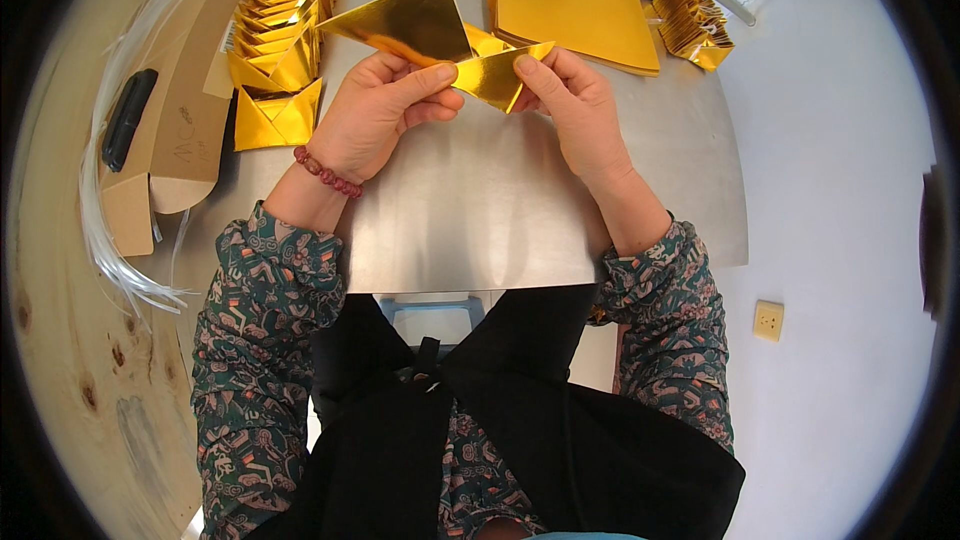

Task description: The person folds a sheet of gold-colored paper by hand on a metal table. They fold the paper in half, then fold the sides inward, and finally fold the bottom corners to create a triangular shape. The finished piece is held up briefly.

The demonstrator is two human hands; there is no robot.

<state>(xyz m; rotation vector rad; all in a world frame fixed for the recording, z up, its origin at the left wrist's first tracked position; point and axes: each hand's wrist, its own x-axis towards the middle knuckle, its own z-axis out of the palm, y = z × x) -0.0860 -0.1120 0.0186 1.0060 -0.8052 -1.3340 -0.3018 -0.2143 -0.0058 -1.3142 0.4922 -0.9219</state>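
A sheet of shiny gold foil paper (420, 18), partly folded, is held above the metal table. Its upper left part stands out as a broad flap, while a narrower folded strip stretches between my hands. My left hand (395, 100), with a dark red bead bracelet at the wrist, pinches the paper near its middle between thumb and fingers. At the right end of the strip, my right hand (570, 100) grips it with the thumb on top. The fingertips behind the paper are partly hidden.
A row of folded gold paper pieces (278, 118) runs along the left, beside a cardboard box (190, 130) with a black object (128, 120) and clear plastic strips (95, 180). A yellow-gold paper stack (575, 10) and more folded pieces (690, 25) lie at the back right of the metal table (470, 210).
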